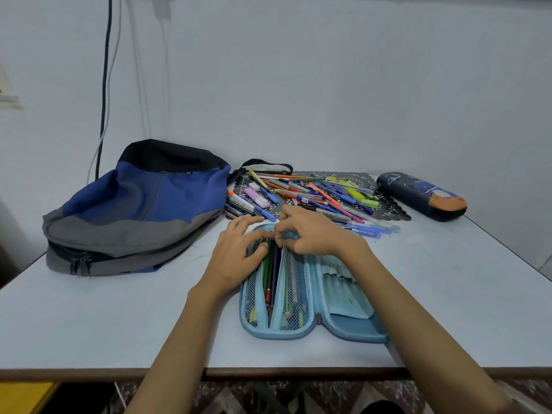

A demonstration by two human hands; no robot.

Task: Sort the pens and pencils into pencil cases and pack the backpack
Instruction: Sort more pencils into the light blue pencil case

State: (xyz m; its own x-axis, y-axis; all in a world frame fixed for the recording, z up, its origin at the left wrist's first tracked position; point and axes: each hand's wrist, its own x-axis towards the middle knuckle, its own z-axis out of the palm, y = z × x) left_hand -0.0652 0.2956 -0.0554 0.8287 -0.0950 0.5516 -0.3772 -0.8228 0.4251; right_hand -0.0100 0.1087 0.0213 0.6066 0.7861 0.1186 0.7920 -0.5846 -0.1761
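A light blue pencil case (352, 327) lies open in front of me, with several pencils (270, 270) in its left half between mesh pockets. My left hand (236, 252) rests on the case's left mesh side, fingers spread, thumb against the pencils. My right hand (307, 231) has its fingers curled at the far end of the case, pinching the edge of the mesh divider there. A heap of pens and pencils (313, 194) covers a dark mat behind the case. A blue, grey and black backpack (137, 207) lies on the left.
A second, dark blue pencil case (421, 195) lies shut at the back right. The table's front edge (268, 373) is close to me and its right edge (513, 255) runs diagonally. Cables (104, 85) hang down the wall behind the backpack.
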